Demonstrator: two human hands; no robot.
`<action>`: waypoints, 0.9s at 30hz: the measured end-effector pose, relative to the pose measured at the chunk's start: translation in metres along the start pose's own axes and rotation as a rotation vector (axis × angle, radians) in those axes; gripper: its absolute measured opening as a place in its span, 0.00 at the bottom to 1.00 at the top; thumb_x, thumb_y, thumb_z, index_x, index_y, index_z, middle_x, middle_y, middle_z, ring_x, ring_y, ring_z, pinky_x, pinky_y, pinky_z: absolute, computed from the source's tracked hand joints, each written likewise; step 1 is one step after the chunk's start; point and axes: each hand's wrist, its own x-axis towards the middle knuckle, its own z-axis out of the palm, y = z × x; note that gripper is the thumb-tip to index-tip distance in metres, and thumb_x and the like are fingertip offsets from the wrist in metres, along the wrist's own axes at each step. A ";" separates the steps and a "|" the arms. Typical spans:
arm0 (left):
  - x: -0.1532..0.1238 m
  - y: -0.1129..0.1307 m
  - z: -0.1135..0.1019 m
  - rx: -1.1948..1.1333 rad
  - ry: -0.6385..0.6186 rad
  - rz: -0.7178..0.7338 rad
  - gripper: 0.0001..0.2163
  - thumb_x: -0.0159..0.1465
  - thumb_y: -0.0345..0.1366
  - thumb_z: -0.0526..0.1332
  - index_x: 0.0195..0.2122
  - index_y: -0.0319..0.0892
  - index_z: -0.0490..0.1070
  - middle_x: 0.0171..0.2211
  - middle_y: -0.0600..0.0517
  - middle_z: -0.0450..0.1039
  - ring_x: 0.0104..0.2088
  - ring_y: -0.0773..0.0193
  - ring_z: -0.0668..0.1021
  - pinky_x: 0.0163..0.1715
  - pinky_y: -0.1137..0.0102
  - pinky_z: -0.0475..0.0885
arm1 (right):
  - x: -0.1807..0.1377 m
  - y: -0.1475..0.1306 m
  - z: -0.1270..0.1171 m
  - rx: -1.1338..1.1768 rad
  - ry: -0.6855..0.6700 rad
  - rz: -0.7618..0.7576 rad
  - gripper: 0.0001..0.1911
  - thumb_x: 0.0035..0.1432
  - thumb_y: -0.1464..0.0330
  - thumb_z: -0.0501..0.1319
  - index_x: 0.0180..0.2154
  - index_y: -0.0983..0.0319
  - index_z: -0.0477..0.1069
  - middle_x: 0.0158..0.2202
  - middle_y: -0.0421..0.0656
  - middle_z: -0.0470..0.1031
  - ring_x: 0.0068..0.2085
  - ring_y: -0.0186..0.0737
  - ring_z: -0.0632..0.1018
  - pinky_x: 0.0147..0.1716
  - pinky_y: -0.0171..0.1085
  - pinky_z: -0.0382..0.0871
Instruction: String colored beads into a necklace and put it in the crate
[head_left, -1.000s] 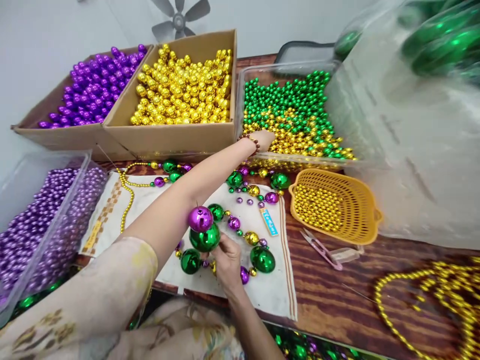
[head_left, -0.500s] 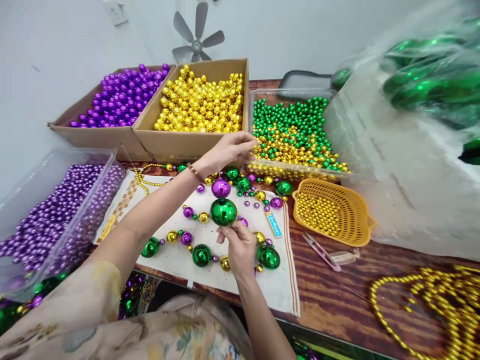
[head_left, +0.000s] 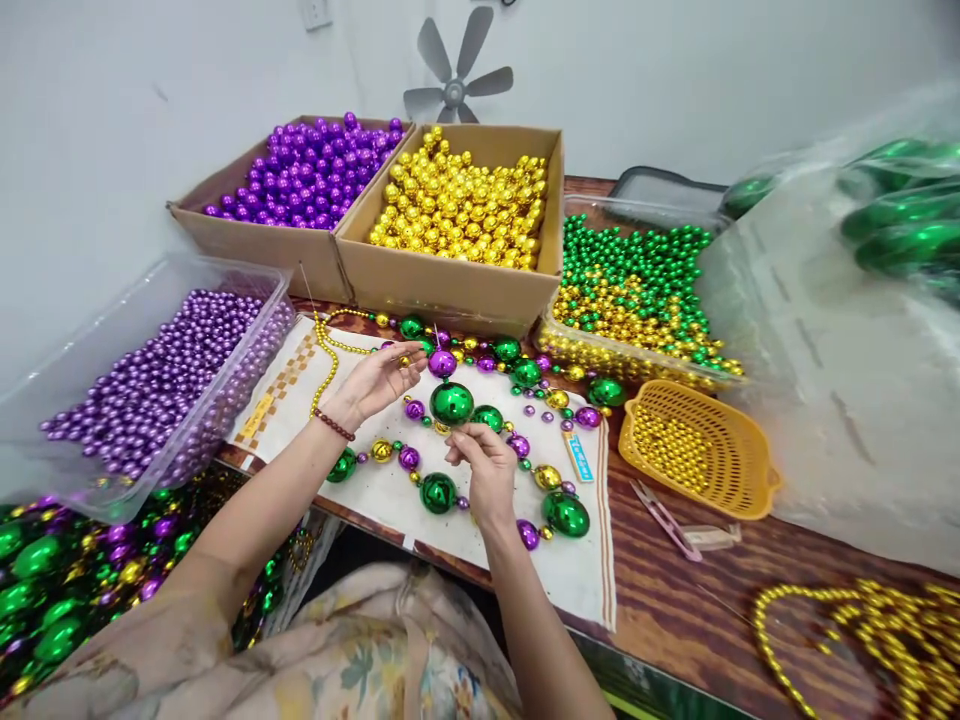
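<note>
Seen from the head camera, the right hand (head_left: 480, 462) pinches the bead strand (head_left: 439, 492) just beneath a large green ball (head_left: 451, 402). The green ball is held upright above the white cloth (head_left: 570, 580), with a purple ball (head_left: 442, 363) stacked on top of it. The left hand (head_left: 375, 382), fingers half curled, nips a small gold bead (head_left: 405, 360) just beside the purple ball.

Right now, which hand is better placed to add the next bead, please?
Probably left: the left hand hovers beside the purple ball, while the right hand grips under the green ball.
</note>
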 end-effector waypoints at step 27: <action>0.033 0.006 -0.086 1.561 0.247 0.299 0.09 0.57 0.41 0.68 0.32 0.41 0.74 0.26 0.52 0.70 0.28 0.63 0.68 0.31 0.70 0.56 | -0.002 0.004 -0.034 -0.137 0.103 0.065 0.07 0.48 0.65 0.68 0.27 0.63 0.76 0.23 0.40 0.76 0.21 0.33 0.73 0.21 0.31 0.64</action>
